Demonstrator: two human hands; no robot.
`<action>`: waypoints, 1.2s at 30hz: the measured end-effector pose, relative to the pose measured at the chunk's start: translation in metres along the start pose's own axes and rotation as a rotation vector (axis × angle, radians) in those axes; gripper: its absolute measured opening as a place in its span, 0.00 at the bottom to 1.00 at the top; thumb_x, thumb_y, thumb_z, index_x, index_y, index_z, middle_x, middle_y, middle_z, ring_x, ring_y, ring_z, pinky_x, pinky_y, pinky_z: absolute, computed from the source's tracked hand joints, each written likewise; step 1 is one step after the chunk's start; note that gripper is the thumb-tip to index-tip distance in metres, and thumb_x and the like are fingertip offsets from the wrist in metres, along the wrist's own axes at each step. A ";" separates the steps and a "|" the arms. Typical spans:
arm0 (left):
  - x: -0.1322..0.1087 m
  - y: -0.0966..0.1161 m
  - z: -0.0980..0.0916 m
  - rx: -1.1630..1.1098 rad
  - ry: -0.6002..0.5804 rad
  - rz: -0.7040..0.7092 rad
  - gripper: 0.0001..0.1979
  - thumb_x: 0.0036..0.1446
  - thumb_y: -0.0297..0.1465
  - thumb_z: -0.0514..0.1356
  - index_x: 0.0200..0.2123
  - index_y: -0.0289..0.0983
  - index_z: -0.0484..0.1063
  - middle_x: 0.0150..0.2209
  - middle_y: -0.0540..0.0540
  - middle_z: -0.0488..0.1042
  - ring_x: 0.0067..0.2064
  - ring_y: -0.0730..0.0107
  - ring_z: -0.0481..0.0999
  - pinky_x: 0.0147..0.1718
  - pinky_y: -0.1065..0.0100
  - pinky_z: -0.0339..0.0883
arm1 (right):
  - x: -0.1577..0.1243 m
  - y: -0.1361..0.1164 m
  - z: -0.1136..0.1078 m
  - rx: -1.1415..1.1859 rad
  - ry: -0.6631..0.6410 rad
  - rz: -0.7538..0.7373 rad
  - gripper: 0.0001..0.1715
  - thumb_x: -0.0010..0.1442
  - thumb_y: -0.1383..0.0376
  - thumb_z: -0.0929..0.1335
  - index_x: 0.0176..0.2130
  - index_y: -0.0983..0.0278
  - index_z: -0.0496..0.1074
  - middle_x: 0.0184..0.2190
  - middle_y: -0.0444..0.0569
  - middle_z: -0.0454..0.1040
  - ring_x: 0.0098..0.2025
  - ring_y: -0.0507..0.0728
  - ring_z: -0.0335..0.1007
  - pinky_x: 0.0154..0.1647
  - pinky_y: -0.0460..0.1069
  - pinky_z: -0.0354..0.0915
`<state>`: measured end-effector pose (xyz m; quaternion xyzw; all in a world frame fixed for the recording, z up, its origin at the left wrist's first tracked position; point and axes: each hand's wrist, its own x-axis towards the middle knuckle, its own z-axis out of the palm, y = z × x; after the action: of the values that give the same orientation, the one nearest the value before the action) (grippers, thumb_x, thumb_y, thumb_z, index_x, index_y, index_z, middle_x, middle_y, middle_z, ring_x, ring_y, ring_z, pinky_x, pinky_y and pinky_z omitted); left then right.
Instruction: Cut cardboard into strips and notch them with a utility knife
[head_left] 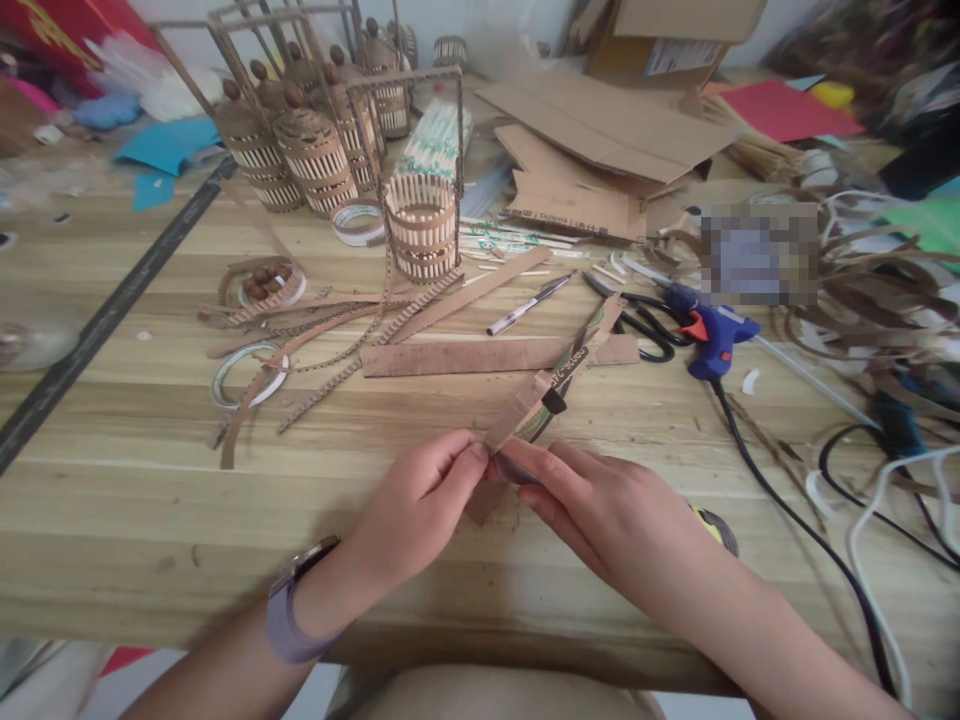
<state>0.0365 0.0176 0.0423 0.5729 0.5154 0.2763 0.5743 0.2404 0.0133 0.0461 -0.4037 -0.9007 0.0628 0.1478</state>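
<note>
A: Main item, quick. What does it look like?

B: Cardboard strip (576, 358): brown, long, narrow, dark printed lettering and green patches on its face, a small black bit about midway along. Looks layered towards the near end; fingers hide the rest.

A: Where? Use the glue gun (716, 343) as landmark.

B: Left of the glue gun and closer to the wearer, slanting up to the right, raised end pointing toward the gun's side.

A: Grip?

B: Left hand (427, 500) pinches the near end, thumb against fingers. Right hand (622, 505) is closed on it too, index finger stretched along, just beside the left fingertips.

A: Next out?

B: Flat strip (442, 358), plain brown, lying left of the gun. The held one crosses over it in view; can't tell if they touch.

A: Further?

B: Pen (530, 303), left of the gun and slightly beyond. Slatted basket (421, 230) with a tall handle, well left of the gun, farther back.
</note>
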 end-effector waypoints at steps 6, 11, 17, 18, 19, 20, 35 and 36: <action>-0.002 0.002 -0.003 0.138 -0.031 0.094 0.16 0.69 0.38 0.48 0.33 0.38 0.68 0.25 0.53 0.66 0.29 0.72 0.64 0.28 0.71 0.57 | -0.001 0.000 -0.001 0.108 0.000 0.024 0.20 0.73 0.61 0.56 0.61 0.59 0.60 0.35 0.46 0.79 0.28 0.55 0.77 0.25 0.48 0.68; -0.003 0.001 -0.003 0.178 -0.036 0.180 0.16 0.71 0.37 0.47 0.32 0.38 0.67 0.26 0.52 0.69 0.28 0.72 0.67 0.29 0.70 0.58 | -0.001 -0.002 -0.005 0.322 -0.006 0.077 0.18 0.72 0.65 0.59 0.59 0.59 0.62 0.39 0.47 0.80 0.34 0.53 0.79 0.29 0.45 0.69; -0.005 0.002 0.001 0.220 0.003 0.302 0.14 0.71 0.33 0.48 0.33 0.38 0.68 0.26 0.52 0.68 0.29 0.72 0.68 0.31 0.71 0.61 | -0.001 -0.004 -0.005 0.606 -0.045 0.209 0.17 0.71 0.64 0.60 0.57 0.58 0.65 0.42 0.46 0.81 0.37 0.52 0.80 0.34 0.44 0.72; -0.005 0.002 0.001 0.225 0.009 0.304 0.14 0.71 0.33 0.48 0.33 0.38 0.68 0.26 0.52 0.69 0.29 0.72 0.68 0.31 0.71 0.61 | -0.001 -0.004 -0.005 0.648 -0.044 0.221 0.16 0.71 0.63 0.60 0.57 0.58 0.65 0.43 0.46 0.81 0.39 0.52 0.80 0.36 0.44 0.73; -0.005 0.002 0.001 0.226 0.013 0.304 0.15 0.71 0.33 0.47 0.34 0.38 0.68 0.26 0.52 0.69 0.29 0.72 0.68 0.31 0.71 0.61 | -0.001 -0.003 -0.005 0.683 -0.037 0.228 0.16 0.71 0.63 0.60 0.56 0.58 0.66 0.44 0.47 0.81 0.41 0.52 0.80 0.39 0.44 0.73; -0.005 0.002 0.001 0.225 0.017 0.303 0.15 0.71 0.34 0.47 0.33 0.38 0.68 0.27 0.52 0.69 0.29 0.72 0.69 0.31 0.70 0.61 | 0.000 -0.003 -0.005 0.709 -0.029 0.231 0.15 0.71 0.62 0.60 0.55 0.58 0.66 0.45 0.47 0.80 0.44 0.53 0.79 0.41 0.44 0.73; -0.003 0.001 -0.001 0.048 0.094 0.113 0.16 0.68 0.35 0.50 0.26 0.39 0.63 0.21 0.56 0.63 0.24 0.76 0.64 0.25 0.74 0.58 | 0.000 -0.001 -0.018 0.652 -0.241 0.194 0.23 0.71 0.61 0.60 0.64 0.57 0.57 0.38 0.45 0.80 0.36 0.53 0.78 0.35 0.46 0.71; -0.002 0.001 -0.001 0.044 0.119 0.102 0.16 0.67 0.35 0.50 0.26 0.39 0.63 0.20 0.56 0.63 0.24 0.76 0.64 0.24 0.74 0.57 | 0.000 -0.002 -0.018 0.616 -0.291 0.184 0.24 0.70 0.61 0.61 0.63 0.57 0.57 0.35 0.44 0.80 0.34 0.54 0.78 0.33 0.47 0.70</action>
<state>0.0350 0.0163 0.0440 0.5934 0.5246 0.3274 0.5152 0.2450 0.0121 0.0633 -0.4066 -0.8109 0.4014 0.1266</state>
